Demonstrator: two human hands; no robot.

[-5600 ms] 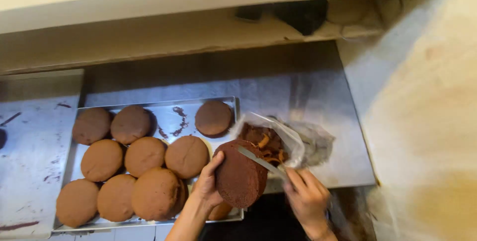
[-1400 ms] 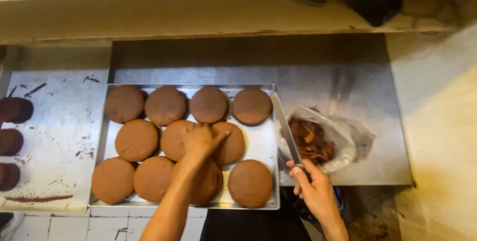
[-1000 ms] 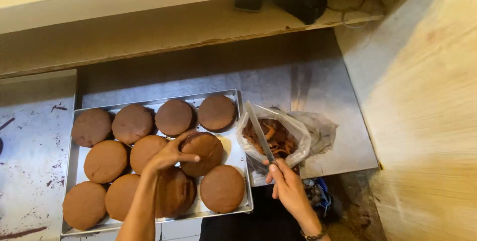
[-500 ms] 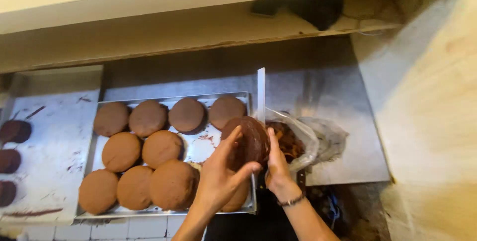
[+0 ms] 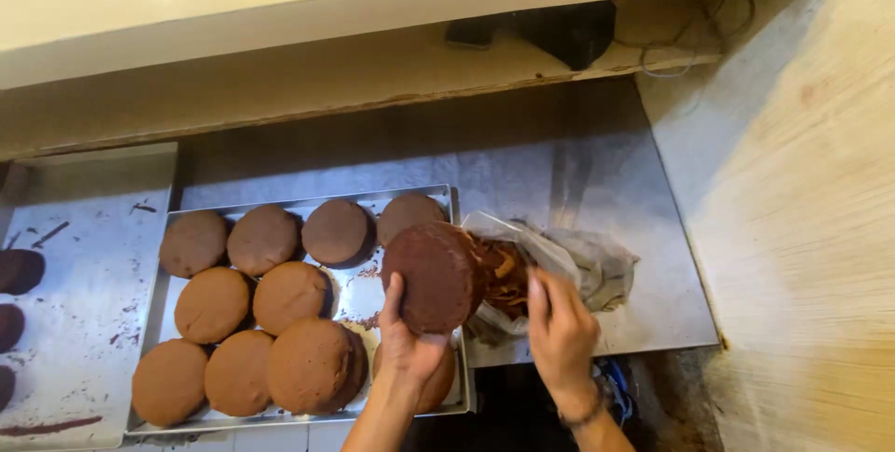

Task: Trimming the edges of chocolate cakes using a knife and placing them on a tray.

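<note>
- Left hand [image 5: 410,345] gripped a round chocolate cake layer [image 5: 431,277] from below, fingers curled up its face, holding it tilted on edge above the right end of the metal baking tray [image 5: 163,298].
- Right hand [image 5: 559,331] was closed beside the cake's right edge, over the clear plastic bag of brown trimmings [image 5: 522,270]; a knife was likely in it, but the blade could not be made out, so what it held could not be told.
- Ten other round cakes [image 5: 289,295] lay on the tray in rough rows, some overlapping.
- Crumbs [image 5: 365,321] dotted the tray's bare patch just left of the held cake.
- Risk, as a judgement: the layer was supported by one hand only, so it could crack or slip onto the cakes below.
- Trimmings could miss the bag's mouth, since it sat slumped at the steel counter's [image 5: 597,182] front edge.
</note>
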